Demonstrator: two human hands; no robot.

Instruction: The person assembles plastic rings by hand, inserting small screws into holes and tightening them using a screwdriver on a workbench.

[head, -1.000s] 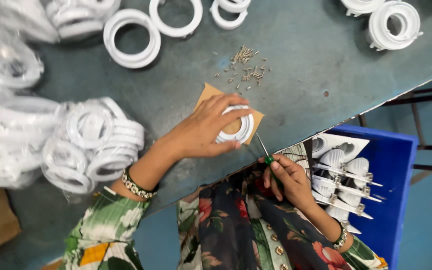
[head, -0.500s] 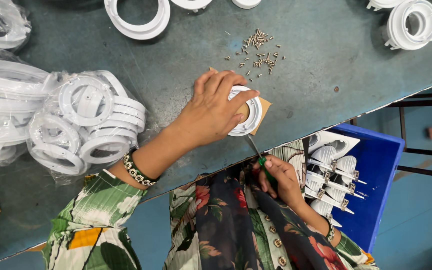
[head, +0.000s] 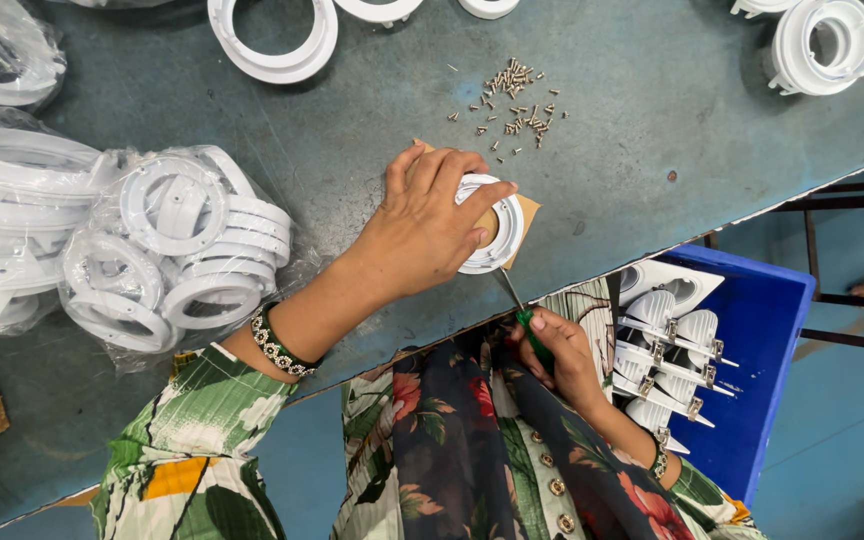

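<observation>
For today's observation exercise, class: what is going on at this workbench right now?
A person sits at a dark green table. The left hand presses a white ring-shaped fitting onto a brown card. The right hand holds a green-handled screwdriver, its tip at the fitting's edge. Loose screws lie just beyond, bagged white rings to the left, and a blue crate of finished parts alongside.

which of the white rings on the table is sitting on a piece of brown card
The white ring under the left hand, near the table's front edge. It alone lies on brown card; the other loose rings lie on the bare table, the rest in plastic bags.
</observation>
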